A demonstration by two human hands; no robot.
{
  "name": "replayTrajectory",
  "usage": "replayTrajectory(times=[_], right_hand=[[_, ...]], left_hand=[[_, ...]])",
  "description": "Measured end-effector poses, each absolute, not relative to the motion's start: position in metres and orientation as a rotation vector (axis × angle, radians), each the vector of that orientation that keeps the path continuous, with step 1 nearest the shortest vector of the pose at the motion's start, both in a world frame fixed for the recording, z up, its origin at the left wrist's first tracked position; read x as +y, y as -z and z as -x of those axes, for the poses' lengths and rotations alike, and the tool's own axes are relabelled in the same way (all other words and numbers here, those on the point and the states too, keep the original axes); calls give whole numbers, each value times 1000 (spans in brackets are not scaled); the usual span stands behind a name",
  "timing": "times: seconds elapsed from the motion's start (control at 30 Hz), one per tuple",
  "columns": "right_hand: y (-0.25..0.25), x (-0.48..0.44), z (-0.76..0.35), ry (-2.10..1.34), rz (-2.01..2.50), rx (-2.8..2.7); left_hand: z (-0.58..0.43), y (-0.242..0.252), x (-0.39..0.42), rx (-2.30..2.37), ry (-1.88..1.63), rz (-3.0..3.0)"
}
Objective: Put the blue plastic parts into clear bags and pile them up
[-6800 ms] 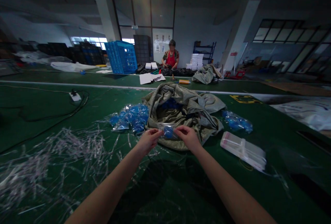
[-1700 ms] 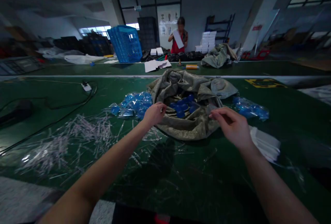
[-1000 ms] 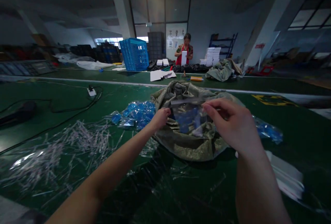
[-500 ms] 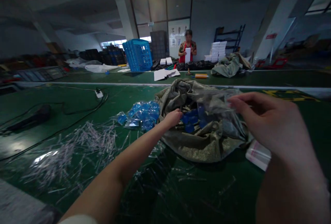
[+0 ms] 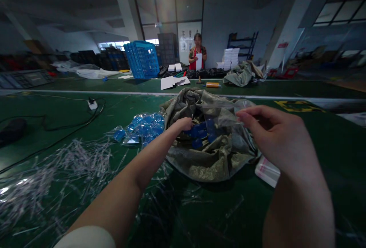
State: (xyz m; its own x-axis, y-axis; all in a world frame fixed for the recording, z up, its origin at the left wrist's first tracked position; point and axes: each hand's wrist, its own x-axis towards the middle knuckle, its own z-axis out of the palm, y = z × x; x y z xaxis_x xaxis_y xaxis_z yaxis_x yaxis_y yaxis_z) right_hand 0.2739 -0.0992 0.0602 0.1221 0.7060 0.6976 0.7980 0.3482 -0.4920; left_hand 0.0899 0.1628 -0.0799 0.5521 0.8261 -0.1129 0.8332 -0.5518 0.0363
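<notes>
My left hand is closed at the left side of the opening of a crumpled grey-green sack. What its fingers grip is too dim to make out. Several blue pieces lie in the sack's opening beside it. Over the sack's right side, my right hand pinches thin clear plastic film between thumb and forefinger. The film stretches leftward across the opening; whether it reaches my left hand is unclear. Blue items in clear bags are heaped to the left of the sack.
Loose clear strips litter the green table at left. A stack of clear bags lies under my right wrist. A power socket with cables sits farther left. Across the far table stand a blue crate and a person holding a white box.
The view has turned slightly right, so the scene appears shifted left. Both hands keep nearly the same place over the sack, with the right hand still pinching.
</notes>
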Motion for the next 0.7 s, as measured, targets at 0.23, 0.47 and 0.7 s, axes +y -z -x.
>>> replayTrajectory(times=[0.23, 0.47, 0.7], right_hand=[[-63, -102, -274, 89, 1400, -1636], [-66, -103, -274, 70, 1379, -1646], [-68, -106, -272, 64, 1357, -1682]], left_hand=[[-89, 76, 144, 1490, -2, -2706], [-67, 75, 100, 1594, -325, -2590], [31, 67, 0, 1076, -225, -2402]])
